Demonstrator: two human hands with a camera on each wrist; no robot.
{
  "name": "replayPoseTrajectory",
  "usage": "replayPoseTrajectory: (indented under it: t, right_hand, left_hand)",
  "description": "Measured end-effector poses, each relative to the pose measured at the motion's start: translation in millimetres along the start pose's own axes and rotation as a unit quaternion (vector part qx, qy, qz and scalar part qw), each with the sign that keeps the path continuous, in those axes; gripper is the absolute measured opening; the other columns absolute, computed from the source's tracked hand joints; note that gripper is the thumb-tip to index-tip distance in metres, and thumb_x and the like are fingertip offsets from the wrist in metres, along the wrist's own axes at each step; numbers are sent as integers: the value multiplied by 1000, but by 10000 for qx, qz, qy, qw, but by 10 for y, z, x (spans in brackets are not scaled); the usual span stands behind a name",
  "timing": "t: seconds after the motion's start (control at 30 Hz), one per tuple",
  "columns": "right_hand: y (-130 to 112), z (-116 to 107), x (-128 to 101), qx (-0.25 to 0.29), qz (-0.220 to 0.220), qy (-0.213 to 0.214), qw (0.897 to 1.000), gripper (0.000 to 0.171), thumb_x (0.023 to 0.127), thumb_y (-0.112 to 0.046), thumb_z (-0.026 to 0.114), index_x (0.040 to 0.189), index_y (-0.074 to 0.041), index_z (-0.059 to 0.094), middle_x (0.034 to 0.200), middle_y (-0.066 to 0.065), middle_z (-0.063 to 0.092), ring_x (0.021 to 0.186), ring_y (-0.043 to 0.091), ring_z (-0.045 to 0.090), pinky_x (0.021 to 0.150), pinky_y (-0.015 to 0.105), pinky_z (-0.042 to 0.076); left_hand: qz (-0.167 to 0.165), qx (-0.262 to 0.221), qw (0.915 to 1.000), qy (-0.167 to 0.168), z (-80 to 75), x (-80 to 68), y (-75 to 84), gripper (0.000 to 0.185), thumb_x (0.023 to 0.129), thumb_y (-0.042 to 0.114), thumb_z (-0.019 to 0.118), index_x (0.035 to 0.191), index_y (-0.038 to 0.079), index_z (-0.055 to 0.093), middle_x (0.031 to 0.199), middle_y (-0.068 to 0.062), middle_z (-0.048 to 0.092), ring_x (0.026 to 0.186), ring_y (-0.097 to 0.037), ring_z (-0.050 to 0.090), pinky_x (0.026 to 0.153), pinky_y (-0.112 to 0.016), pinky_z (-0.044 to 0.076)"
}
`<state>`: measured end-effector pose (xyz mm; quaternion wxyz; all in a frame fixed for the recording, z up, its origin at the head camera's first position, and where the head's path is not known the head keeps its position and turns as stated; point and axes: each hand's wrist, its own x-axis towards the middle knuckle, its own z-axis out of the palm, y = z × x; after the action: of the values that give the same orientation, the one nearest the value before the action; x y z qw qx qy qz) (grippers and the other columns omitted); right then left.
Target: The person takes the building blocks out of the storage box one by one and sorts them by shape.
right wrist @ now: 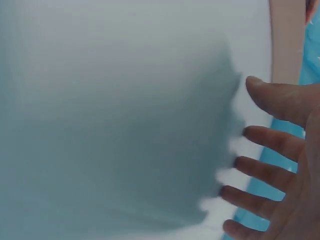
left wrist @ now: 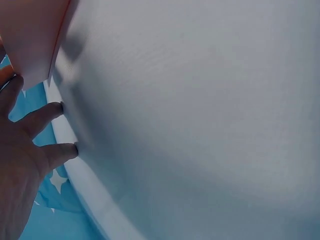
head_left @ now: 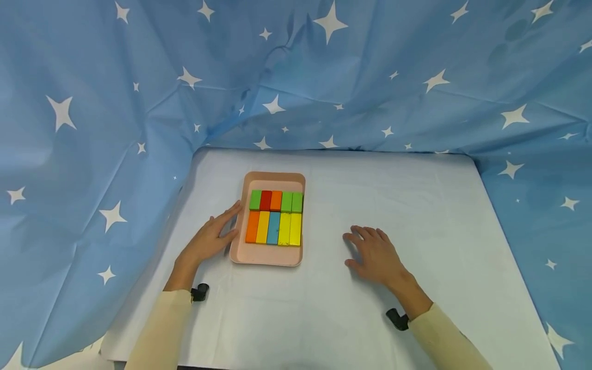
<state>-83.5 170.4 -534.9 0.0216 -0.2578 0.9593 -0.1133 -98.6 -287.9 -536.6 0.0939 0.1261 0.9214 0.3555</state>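
A pink tray [head_left: 265, 255] stands left of the middle of the table, with several coloured blocks packed in two rows inside it. The far row has green blocks [head_left: 292, 202], a red block [head_left: 265, 200] and an orange one; the near row runs orange, amber, a blue block [head_left: 273, 227] and yellow blocks [head_left: 290, 229]. My left hand [head_left: 210, 239] lies along the tray's left side, fingers extended, fingertips right at the rim; the left wrist view shows the tray's outer wall [left wrist: 32, 37] beside them. Over the white tabletop, my right hand [head_left: 375, 255] has its fingers spread and loosely bent, holding nothing.
A white cloth covers the table [head_left: 407, 195]. Blue curtain fabric [head_left: 324, 72] with white stars hangs behind it and along both sides. Black wrist mounts [head_left: 200, 292] sit at both wrists, below pale sleeves [head_left: 159, 329].
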Motion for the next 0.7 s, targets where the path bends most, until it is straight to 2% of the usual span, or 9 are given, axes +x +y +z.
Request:
replayPoseTrajectory:
  t: [0.23,0.47,0.7]
  right_hand:
    - [-103,-182,352,-85,-84,-175,9998,51,84,-32,84,129,-11,71,130,11,70,112,35,70,96,56,56]
    - [-245,-275,643,-193,-167,-330,9991,53,87,-35,82,133,-13,70,133,10,69,112,33,69,94,53,58]
    - [-405,-344,896,-37,-116,-414,9991,53,89,-36,80,136,-16,68,137,9,68,115,31,68,95,52,58]
  left_hand:
    - [-55,57,9999,-64,-62,14,-4,70,105,29,62,167,22,28,174,2,23,158,-34,29,123,-75,10]
    - [-11,62,10000,-52,-54,27,-18,71,104,30,63,166,21,30,174,2,24,158,-35,30,122,-75,12]
    - [196,86,9998,-18,-50,43,-43,72,103,28,65,165,16,31,173,-2,25,157,-35,31,124,-68,24]
